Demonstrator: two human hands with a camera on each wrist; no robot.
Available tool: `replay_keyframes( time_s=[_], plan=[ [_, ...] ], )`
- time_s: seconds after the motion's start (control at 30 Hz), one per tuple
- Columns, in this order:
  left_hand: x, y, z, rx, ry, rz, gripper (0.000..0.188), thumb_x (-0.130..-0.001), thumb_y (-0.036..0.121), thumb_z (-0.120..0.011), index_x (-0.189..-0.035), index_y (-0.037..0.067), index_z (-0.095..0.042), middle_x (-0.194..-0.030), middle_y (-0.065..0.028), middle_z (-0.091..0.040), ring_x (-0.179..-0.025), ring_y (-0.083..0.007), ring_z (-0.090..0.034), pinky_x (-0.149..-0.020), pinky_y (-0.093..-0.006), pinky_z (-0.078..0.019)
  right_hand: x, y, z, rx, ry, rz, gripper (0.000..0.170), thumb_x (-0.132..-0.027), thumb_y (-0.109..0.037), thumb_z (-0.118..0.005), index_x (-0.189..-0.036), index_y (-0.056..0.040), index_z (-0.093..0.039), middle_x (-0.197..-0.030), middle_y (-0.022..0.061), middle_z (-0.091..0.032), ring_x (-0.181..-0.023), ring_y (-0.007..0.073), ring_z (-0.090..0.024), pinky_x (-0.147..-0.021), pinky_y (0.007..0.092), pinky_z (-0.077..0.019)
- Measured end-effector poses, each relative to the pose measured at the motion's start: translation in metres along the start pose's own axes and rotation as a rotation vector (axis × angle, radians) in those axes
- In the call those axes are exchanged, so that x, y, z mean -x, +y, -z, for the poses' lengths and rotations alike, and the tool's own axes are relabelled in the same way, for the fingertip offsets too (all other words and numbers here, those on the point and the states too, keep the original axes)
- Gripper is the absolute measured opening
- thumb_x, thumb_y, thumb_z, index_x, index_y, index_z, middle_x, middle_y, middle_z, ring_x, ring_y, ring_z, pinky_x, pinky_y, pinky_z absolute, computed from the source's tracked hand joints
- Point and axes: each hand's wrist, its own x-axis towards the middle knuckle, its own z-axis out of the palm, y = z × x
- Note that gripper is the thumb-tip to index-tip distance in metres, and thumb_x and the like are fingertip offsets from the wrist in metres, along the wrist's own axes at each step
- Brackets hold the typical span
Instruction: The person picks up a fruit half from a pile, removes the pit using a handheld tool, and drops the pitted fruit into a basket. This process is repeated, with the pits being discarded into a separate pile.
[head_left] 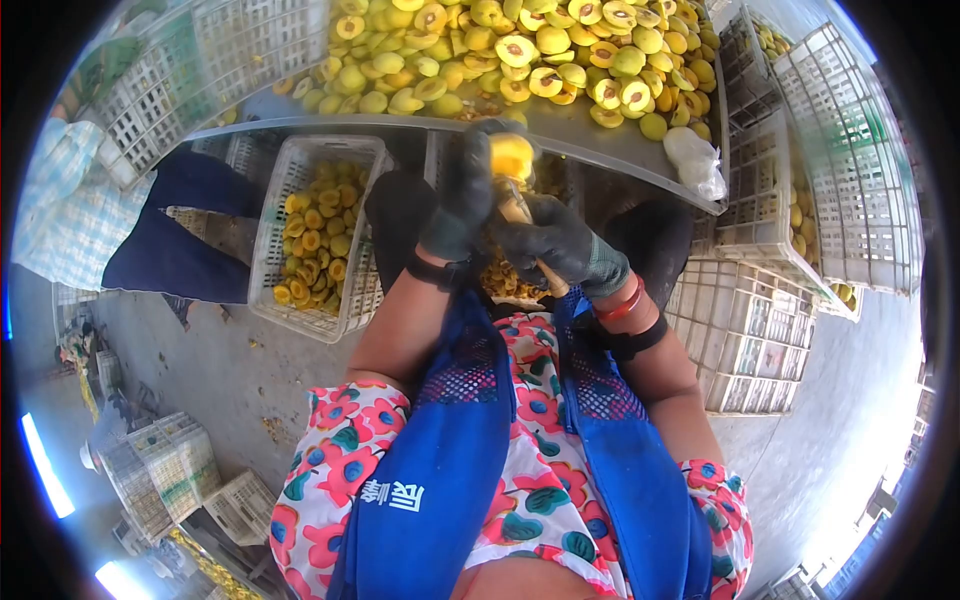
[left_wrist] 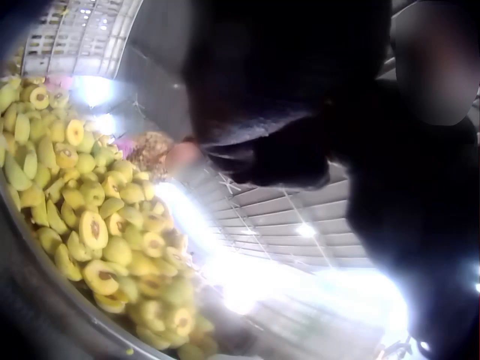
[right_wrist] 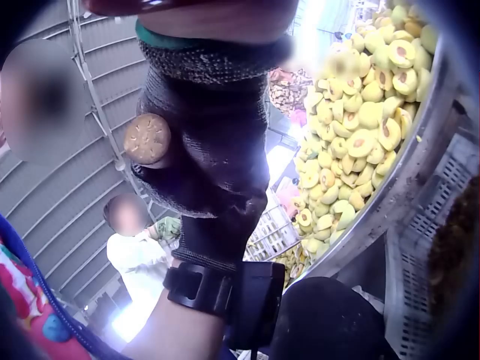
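Observation:
My left hand (head_left: pixel 468 190), in a dark work glove, holds a yellow peach half (head_left: pixel 512 157) in front of the table edge. Just below it, my gloved right hand (head_left: pixel 556 243) grips a tool by its wooden handle (head_left: pixel 516 208). The tool's upper end meets the underside of the fruit, and its working tip is hidden there. In the right wrist view the round butt of the wooden handle (right_wrist: pixel 147 139) sticks out of the right glove. Dark and blurred gloves (left_wrist: pixel 285 150) fill much of the left wrist view, where the held fruit does not show.
A heap of yellow-green peach halves (head_left: pixel 515 50) covers the metal table (head_left: pixel 560 138). Crates of fruit stand at left (head_left: pixel 270 230) and right (head_left: pixel 765 195). A clear plastic bag (head_left: pixel 693 160) lies at the table's corner. Scraps (head_left: pixel 505 280) lie below the hands. Another person (head_left: pixel 85 195) is at left.

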Motion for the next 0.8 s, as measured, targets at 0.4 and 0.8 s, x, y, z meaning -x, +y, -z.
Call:
replay_keyframes(
  time_s=[0.4, 0.8],
  plan=[
    [0.025, 0.028, 0.210, -1.246, 0.534, -0.203, 0.036, -0.098, 0.026, -0.039, -0.113, -0.003, -0.055, -0.101, -0.0204, -0.061, -0.097, -0.0356, -0.058, -0.086, -0.0404, -0.0463, -0.030, 0.107, 0.052, 0.395, 0.399, -0.224, 0.029, -0.087, -0.019, -0.060, -0.101, 0.0052, -0.055, -0.068, 0.0061, -0.057, -0.054, 0.0115, -0.054, -0.050, 0.0302, -0.0449],
    [-0.104, -0.026, 0.199, -1.560, 0.236, 0.051, 0.058, -0.088, 0.049, -0.051, -0.119, 0.001, -0.055, -0.118, -0.0241, -0.057, -0.111, -0.0379, -0.054, -0.093, -0.0437, -0.0424, -0.029, 0.097, 0.048, 0.310, 0.388, -0.116, 0.022, -0.088, -0.018, -0.058, -0.094, 0.0023, -0.053, -0.062, 0.0037, -0.053, -0.045, 0.0116, -0.053, -0.043, 0.0294, -0.0426]
  ],
)
